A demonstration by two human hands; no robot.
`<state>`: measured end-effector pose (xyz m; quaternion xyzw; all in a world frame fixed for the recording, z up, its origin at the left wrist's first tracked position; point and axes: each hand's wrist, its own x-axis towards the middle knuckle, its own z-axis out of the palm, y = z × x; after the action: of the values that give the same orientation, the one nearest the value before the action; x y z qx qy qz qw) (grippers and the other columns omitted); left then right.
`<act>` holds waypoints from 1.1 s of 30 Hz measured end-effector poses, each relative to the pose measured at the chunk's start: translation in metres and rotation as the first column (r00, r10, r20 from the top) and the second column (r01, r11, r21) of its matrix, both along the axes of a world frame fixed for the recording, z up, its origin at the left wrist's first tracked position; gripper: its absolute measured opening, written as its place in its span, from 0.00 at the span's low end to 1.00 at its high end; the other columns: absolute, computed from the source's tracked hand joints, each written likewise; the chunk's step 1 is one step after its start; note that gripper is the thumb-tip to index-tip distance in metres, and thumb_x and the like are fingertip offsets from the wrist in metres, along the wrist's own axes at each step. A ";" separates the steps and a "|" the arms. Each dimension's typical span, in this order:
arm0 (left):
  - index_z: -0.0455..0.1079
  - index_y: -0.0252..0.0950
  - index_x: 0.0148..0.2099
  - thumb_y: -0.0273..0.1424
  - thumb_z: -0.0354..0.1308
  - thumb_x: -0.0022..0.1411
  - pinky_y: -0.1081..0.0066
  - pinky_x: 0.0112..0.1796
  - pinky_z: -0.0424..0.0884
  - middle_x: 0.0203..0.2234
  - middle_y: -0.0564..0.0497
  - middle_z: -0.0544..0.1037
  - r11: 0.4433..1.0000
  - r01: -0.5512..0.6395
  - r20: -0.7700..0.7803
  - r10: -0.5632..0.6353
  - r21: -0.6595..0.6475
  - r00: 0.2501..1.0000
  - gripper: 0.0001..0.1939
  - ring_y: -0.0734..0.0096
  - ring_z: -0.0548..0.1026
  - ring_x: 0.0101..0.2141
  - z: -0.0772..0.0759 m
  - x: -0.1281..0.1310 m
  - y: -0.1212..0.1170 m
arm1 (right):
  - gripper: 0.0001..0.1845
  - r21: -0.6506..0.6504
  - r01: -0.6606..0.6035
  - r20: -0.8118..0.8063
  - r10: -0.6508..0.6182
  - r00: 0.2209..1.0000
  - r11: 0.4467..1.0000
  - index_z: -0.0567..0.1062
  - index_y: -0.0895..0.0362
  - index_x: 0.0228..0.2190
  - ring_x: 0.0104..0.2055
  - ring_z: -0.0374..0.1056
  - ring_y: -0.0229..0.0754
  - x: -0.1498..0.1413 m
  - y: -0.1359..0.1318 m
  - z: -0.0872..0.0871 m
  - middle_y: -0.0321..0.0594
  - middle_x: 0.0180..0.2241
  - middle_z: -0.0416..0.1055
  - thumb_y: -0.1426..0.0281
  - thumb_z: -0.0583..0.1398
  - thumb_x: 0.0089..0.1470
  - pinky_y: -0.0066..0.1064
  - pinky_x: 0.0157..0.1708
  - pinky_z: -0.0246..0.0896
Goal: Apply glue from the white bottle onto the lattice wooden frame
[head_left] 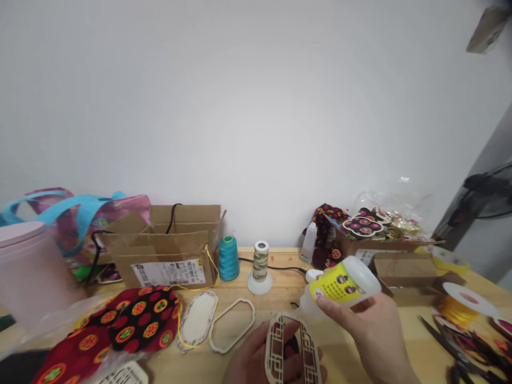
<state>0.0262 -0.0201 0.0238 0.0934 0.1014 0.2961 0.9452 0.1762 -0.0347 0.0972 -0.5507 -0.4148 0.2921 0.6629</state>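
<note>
Yellow-labelled bottle [340, 284] is tilted in the right hand [374, 328], near the lattice panel [274, 349] which the left hand [252, 352] holds from beneath. Behind stand teal thread cone [229, 261] and cardboard box [160, 249]; scissors [446, 341] lie at right.

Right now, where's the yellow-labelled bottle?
In the head view, the yellow-labelled bottle is tilted in the right hand, right of centre, up and right of the lattice frame.

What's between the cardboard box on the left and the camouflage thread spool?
In the head view, a teal thread cone stands between them, and a stretch of black cable shows between cone and spool.
</note>
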 end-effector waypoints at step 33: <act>0.71 0.28 0.43 0.40 0.54 0.49 0.63 0.44 0.55 0.31 0.38 0.77 0.996 0.068 -0.021 -0.067 0.061 0.998 0.23 0.51 0.73 0.39 0.003 0.001 0.000 | 0.14 -0.019 0.016 -0.059 -0.017 0.998 1.000 0.75 0.57 0.21 0.21 0.72 0.45 -0.012 -0.005 0.001 0.36 0.18 0.77 0.68 0.68 0.24 0.27 0.19 0.69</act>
<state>0.0274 -0.0203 0.0264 0.1287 0.0980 0.2659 0.9503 0.1644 -0.0396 0.0980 -0.5514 -0.3878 0.3066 0.6720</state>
